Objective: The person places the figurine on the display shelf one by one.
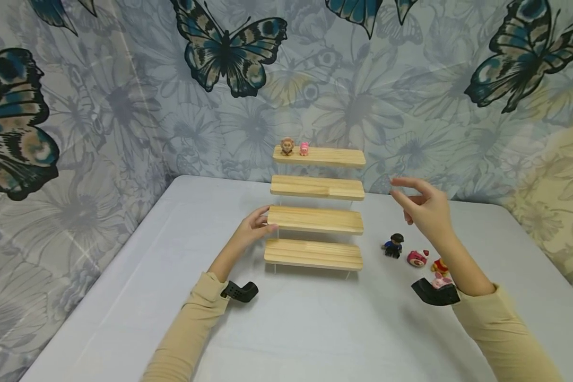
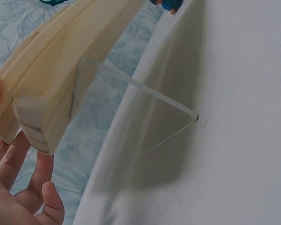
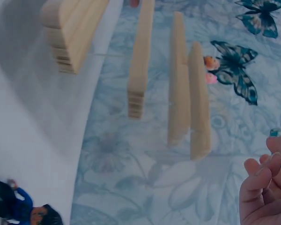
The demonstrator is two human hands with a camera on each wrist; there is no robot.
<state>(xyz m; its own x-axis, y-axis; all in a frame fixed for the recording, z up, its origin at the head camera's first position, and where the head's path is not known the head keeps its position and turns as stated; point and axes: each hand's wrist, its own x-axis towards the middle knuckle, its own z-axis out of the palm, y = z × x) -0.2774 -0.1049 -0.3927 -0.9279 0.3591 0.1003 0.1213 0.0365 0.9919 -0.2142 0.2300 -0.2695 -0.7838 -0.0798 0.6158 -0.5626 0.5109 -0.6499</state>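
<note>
A four-tier display stand with light wooden boards on clear supports stands mid-table. My left hand grips the left end of its second board from the bottom. In the left wrist view, fingers of the left hand lie against the board ends. To the right of the stand, my right hand is raised, thumb and forefinger apart, holding nothing. On the top board sit a brown lion-like figurine and a small pink figurine, both at its left part.
Right of the stand, on the white table, are a dark-haired figurine in blue, a pink bear-like figurine, a red-and-yellow figurine and a pink long-eared figurine, partly hidden by the right wrist strap. Butterfly-printed cloth hangs behind.
</note>
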